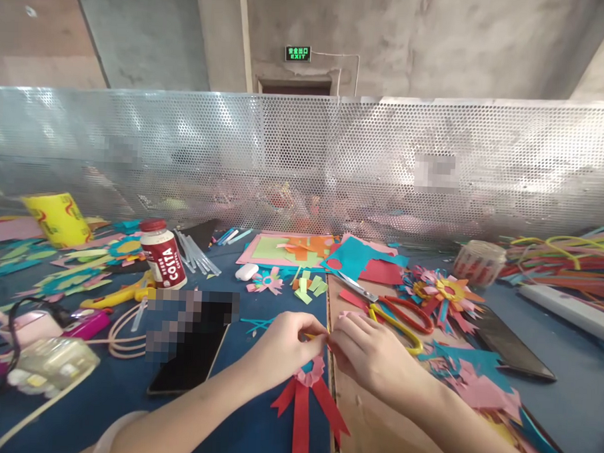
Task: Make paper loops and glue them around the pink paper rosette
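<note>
Above a paper rosette point(310, 375) with a pleated pink ring and notched red tails point(301, 420), my left hand point(289, 343) and my right hand point(367, 346) meet fingertip to fingertip. A small yellow sliver, apparently paper, shows between the thumb and index finger of my left hand. The fingers of my right hand are closed at the same spot; what they pinch is hidden. Beyond my right hand lie scissors point(403, 316) with red and yellow handles. Thin blue strips point(255, 324) lie beside my left hand.
At left are a black phone point(191, 355), a red-capped bottle point(163, 255), a yellow glue gun point(121, 294) and cables. Coloured paper point(363, 256) lies ahead. A finished-looking paper flower point(444, 293), a dark flat device point(514, 342) and a jar point(479, 263) are at right. A perforated metal screen point(296, 133) stands behind.
</note>
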The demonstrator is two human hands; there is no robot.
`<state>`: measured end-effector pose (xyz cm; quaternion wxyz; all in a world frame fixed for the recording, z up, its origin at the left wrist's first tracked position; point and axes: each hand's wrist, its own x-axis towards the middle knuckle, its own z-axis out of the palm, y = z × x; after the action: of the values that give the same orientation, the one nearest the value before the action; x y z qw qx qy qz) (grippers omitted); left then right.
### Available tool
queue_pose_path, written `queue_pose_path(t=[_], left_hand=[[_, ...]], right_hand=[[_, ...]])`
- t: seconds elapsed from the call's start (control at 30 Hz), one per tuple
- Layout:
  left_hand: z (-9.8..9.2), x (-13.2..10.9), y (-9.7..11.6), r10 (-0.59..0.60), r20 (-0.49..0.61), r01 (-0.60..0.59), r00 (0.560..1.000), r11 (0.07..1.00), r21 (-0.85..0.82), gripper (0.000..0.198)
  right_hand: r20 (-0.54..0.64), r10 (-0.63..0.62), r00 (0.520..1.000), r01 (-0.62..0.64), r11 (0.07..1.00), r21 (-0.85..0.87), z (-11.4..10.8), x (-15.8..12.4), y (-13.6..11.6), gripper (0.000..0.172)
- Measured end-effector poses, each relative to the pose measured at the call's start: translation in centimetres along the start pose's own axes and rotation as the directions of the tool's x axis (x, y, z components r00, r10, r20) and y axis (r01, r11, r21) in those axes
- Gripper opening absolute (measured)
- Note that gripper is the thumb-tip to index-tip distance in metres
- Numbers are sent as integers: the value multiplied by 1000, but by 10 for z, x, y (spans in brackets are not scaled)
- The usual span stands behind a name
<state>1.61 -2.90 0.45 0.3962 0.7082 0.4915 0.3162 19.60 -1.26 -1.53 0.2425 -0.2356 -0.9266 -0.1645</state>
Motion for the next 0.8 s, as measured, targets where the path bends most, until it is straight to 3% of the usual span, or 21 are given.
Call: queue_pose_path(t=[0.23, 0.43, 0.63, 0.8], left_hand=[[-1, -1, 2, 87, -3, -86, 996, 985, 147, 17], [-2, -1, 0, 103, 6, -103, 995, 980, 168, 20], [-4, -1, 0, 96, 19, -97, 995, 980, 174, 21], [-7, -3, 3, 109, 48, -116, 993, 971, 209, 21]], right_hand=[[-54, 151, 987, -145, 984, 105, 4, 0, -3, 16], [-116, 202, 972, -189, 975, 119, 4, 1, -4, 15], [-50, 212, 976, -204, 969, 139, 2, 0, -3, 10], [24, 315, 949, -308, 907, 286, -7, 2, -2, 6]])
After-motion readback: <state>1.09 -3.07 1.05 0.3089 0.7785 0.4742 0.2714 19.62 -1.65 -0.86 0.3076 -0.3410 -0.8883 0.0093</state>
